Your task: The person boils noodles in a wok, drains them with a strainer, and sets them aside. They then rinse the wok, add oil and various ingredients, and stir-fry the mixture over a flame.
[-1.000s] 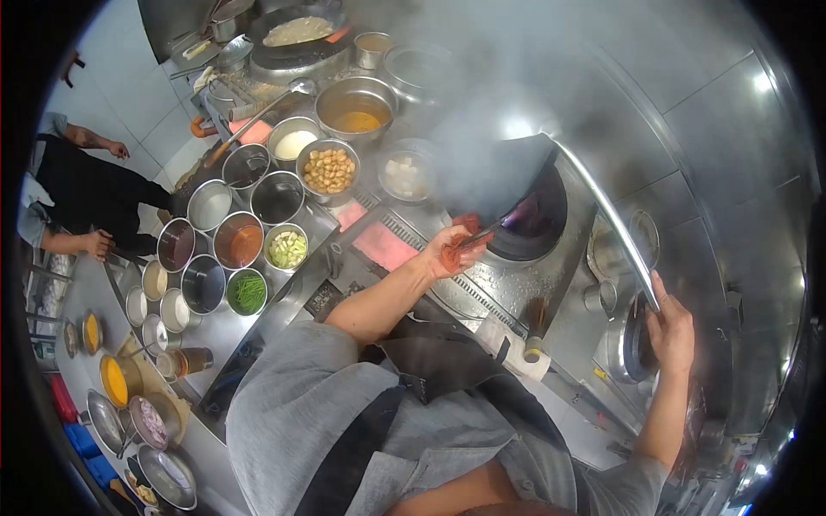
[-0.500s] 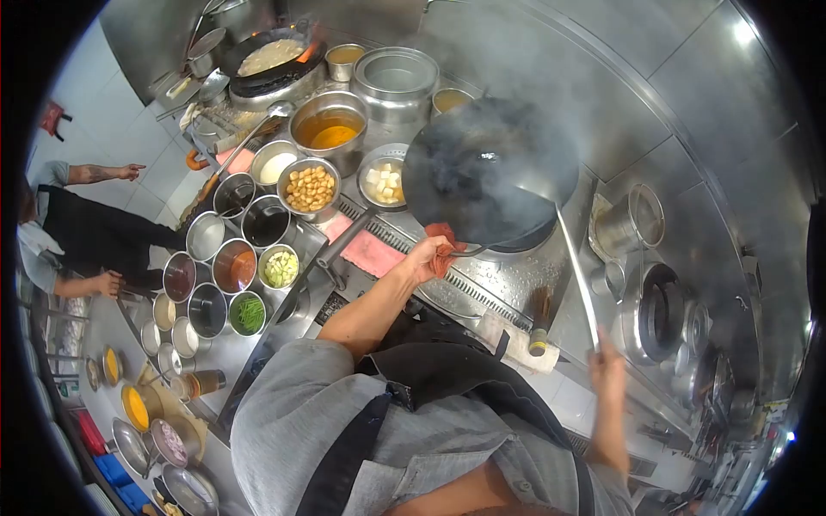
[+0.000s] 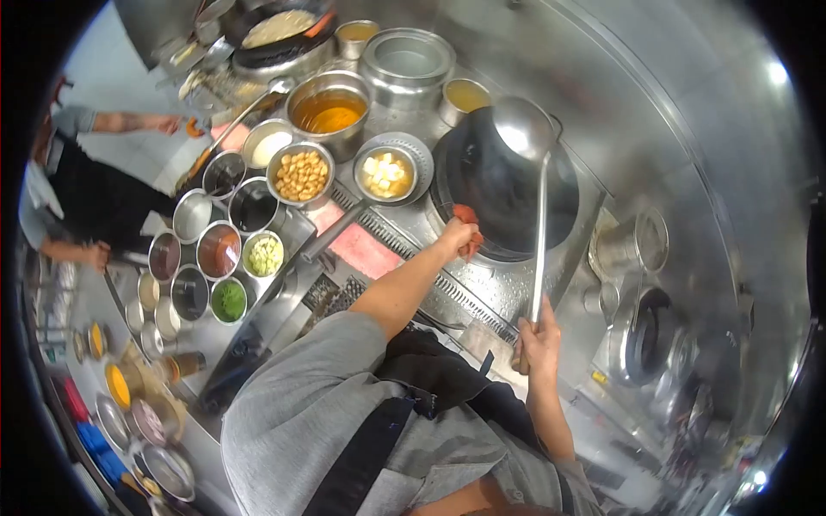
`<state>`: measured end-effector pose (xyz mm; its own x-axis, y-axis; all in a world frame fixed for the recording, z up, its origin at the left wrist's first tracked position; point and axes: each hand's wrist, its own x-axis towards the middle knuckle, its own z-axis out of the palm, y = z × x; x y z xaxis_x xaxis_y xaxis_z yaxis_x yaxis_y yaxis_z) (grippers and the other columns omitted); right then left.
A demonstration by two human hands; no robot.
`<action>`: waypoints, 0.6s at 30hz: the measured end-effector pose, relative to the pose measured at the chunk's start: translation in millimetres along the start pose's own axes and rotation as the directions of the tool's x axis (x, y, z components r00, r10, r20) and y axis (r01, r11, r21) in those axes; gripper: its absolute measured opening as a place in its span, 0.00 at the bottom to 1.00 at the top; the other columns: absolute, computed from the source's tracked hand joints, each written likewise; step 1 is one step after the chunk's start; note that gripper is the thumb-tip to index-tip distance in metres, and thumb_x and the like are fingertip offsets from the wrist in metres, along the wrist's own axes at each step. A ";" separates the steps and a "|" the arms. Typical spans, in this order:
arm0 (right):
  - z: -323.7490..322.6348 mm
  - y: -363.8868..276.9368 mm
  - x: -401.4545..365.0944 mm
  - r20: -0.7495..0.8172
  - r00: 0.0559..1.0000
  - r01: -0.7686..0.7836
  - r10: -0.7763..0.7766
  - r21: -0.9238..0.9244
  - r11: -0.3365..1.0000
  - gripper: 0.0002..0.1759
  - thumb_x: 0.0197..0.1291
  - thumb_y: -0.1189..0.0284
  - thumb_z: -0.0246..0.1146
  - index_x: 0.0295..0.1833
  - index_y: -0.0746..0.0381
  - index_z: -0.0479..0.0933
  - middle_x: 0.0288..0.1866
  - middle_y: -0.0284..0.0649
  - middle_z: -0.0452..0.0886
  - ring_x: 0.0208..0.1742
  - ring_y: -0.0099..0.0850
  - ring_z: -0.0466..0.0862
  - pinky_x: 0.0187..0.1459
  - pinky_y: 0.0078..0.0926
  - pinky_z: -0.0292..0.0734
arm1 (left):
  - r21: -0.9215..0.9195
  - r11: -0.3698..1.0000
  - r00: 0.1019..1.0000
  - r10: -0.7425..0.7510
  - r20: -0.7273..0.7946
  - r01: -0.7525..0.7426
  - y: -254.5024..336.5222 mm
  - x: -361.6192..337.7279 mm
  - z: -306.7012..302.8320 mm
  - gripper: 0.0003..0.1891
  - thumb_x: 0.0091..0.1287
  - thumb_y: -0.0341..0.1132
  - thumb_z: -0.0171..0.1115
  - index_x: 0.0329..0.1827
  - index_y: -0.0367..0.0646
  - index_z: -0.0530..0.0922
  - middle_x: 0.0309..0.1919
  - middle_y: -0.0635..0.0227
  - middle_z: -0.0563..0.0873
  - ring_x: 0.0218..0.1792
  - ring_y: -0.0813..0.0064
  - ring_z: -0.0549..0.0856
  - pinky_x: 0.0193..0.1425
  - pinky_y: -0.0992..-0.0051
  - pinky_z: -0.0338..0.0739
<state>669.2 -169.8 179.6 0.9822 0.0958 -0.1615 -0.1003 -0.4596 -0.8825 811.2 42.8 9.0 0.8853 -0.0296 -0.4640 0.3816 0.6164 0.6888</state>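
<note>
The big black round wok (image 3: 508, 206) sits on the steel stove (image 3: 482, 292), right in front of the person. The left hand (image 3: 454, 239) is shut tight around a red cloth (image 3: 467, 225) and grips the near edge of the wok through it. The right hand (image 3: 539, 334) is lower down, near the person's body. It is closed around the end of a long shiny metal ladle (image 3: 539, 232). The ladle's long handle goes up across the wok, and its round cup is at the far edge of the wok. The wok lies between the two hands, a bit above them. It looks dark inside, and I cannot tell if there is food in it.

Many pots and bowls stand to the left of the wok. A big steel pot (image 3: 329, 110) holds orange-brown liquid. A steel bowl (image 3: 301, 175) is full of small golden balls. Just beside the wok, a round steel bowl (image 3: 385, 172) holds white cubes in yellow liquid. A small steel pot (image 3: 465, 95) holds yellow liquid. A little bowl (image 3: 263, 255) has pale green bits, and another little bowl (image 3: 228, 301) has dark green stuff. A second black wok (image 3: 275, 26) far back holds pale food.

Another person in a black apron (image 3: 86, 198) stands at the far left.
</note>
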 end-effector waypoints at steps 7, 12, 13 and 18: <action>93.7 -111.9 117.5 0.427 0.750 0.654 -0.505 -0.366 0.662 0.28 0.51 0.79 0.59 0.61 0.68 0.69 0.38 0.49 0.77 0.36 0.40 0.79 0.39 0.32 0.74 | 0.457 0.883 0.976 0.183 -0.117 -0.110 24.1 -36.3 -23.7 0.27 0.66 0.56 0.50 0.40 0.35 0.77 0.29 0.53 0.83 0.28 0.62 0.83 0.30 0.67 0.75; 182.5 -142.7 193.3 0.634 0.618 0.782 -0.464 -0.434 0.448 0.27 0.50 0.77 0.57 0.59 0.72 0.68 0.42 0.58 0.77 0.46 0.53 0.78 0.49 0.41 0.71 | 0.851 0.523 0.860 0.456 -0.228 -0.052 -12.8 -84.0 -129.5 0.25 0.56 0.44 0.60 0.51 0.36 0.70 0.31 0.46 0.83 0.33 0.51 0.85 0.38 0.59 0.78; 194.6 -144.8 201.6 0.651 0.613 0.787 -0.448 -0.448 0.425 0.27 0.50 0.77 0.57 0.59 0.72 0.68 0.42 0.59 0.77 0.47 0.53 0.77 0.50 0.42 0.71 | 0.845 0.533 0.850 0.462 -0.254 -0.037 -19.0 -94.3 -146.4 0.25 0.56 0.44 0.60 0.51 0.36 0.70 0.31 0.46 0.83 0.33 0.51 0.85 0.38 0.59 0.78; 223.8 -160.9 214.5 0.683 0.686 0.674 -0.253 -0.465 0.575 0.29 0.50 0.77 0.57 0.62 0.69 0.68 0.44 0.56 0.79 0.47 0.52 0.78 0.51 0.39 0.73 | 0.906 0.420 0.888 0.391 -0.241 0.061 -15.4 -108.5 -161.1 0.22 0.57 0.41 0.58 0.49 0.34 0.67 0.35 0.42 0.82 0.39 0.47 0.83 0.44 0.54 0.76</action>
<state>860.6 122.3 188.0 0.5905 0.7844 -0.1895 0.6780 -0.6096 -0.4106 666.5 163.2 -41.0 0.8715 0.4047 -0.2769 0.4548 -0.4557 0.7652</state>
